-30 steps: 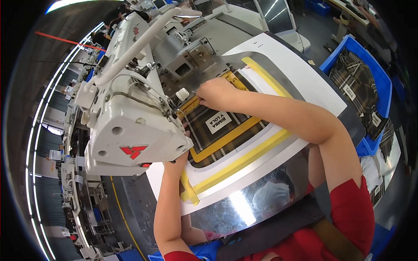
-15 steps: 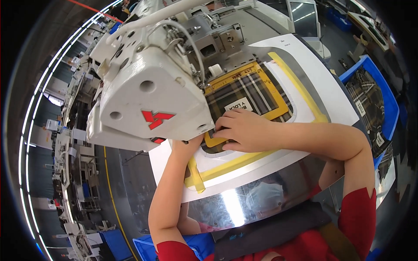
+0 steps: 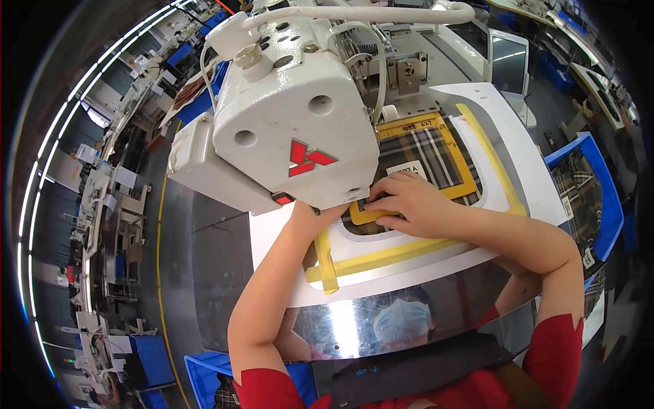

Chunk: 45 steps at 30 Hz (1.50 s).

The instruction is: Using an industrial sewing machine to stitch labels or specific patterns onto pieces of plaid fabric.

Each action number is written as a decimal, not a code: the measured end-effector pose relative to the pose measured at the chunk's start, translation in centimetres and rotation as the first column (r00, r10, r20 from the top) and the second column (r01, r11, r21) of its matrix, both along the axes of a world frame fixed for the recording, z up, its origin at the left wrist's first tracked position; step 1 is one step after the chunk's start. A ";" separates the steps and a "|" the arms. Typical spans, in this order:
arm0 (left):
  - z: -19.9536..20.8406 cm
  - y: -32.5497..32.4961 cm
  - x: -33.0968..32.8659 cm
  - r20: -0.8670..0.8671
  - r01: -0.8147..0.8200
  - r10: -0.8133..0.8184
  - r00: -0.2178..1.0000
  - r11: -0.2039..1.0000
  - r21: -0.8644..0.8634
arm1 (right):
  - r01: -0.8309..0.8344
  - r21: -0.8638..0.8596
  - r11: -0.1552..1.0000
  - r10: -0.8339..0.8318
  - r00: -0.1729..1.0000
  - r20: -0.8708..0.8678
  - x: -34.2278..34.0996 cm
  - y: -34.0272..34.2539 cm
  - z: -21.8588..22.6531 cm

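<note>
Dark plaid fabric (image 3: pixel 436 163) lies under a yellow rectangular frame (image 3: pixel 462 191) beside the white head of a sewing machine (image 3: pixel 303 123). A white label (image 3: pixel 407 170) sits on the fabric. My right hand (image 3: pixel 422 206) rests over the frame's near left corner. Its bent fingers touch the fabric just below the label, and the thumb lies apart from them. Coming in from the lower left, my left hand (image 3: pixel 315 215) reaches beneath the machine head, which hides its fingers.
A white sheet (image 3: pixel 538 187) with yellow tape strips (image 3: pixel 392 255) surrounds the fabric. Nearer me is a shiny metal table edge (image 3: pixel 409 320). Blue bins stand at the right (image 3: pixel 608 184) and lower left (image 3: pixel 204 382), holding plaid pieces. A screen (image 3: pixel 509 61) stands behind.
My view has shifted left, so the machine and work sit farther right and the machine head shows more fully. Both hands keep nearly the same place on the work.
</note>
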State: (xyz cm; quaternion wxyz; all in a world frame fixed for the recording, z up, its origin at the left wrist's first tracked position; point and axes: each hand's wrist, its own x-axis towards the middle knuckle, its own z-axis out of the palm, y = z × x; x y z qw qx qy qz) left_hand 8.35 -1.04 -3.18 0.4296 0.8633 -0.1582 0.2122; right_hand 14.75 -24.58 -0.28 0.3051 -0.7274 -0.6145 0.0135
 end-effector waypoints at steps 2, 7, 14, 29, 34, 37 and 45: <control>-0.2 0.8 0.1 0.011 0.021 -0.022 1.000 0.999 0.046 | 0.007 0.026 1.000 -0.008 0.999 0.045 -0.3 0.3 -0.3; 0.5 1.1 0.8 0.082 0.046 -0.064 0.995 0.977 0.207 | 0.026 0.028 0.999 -0.027 0.998 0.055 -0.2 0.2 -0.2; 1.6 0.0 0.3 0.175 -0.049 -0.003 0.985 0.955 0.292 | 0.022 0.023 0.999 -0.023 0.997 0.067 0.0 0.4 -0.1; 1.8 -0.3 -0.2 0.402 -0.194 0.004 0.916 0.881 0.433 | 0.048 0.042 0.998 -0.047 0.999 -0.024 0.4 0.3 -0.7; 1.7 -0.6 -0.1 0.419 -0.212 0.006 0.908 0.869 0.448 | 0.052 0.023 0.998 -0.050 0.996 -0.079 0.3 0.5 -0.4; 1.1 -0.4 0.1 0.400 -0.185 -0.008 0.916 0.878 0.442 | 0.057 0.043 0.997 -0.054 0.996 -0.074 0.7 0.0 -0.8; 2.2 1.5 0.8 0.275 -0.068 -0.054 0.960 0.907 0.415 | -0.012 0.019 1.000 0.015 0.987 -0.158 0.8 0.2 0.3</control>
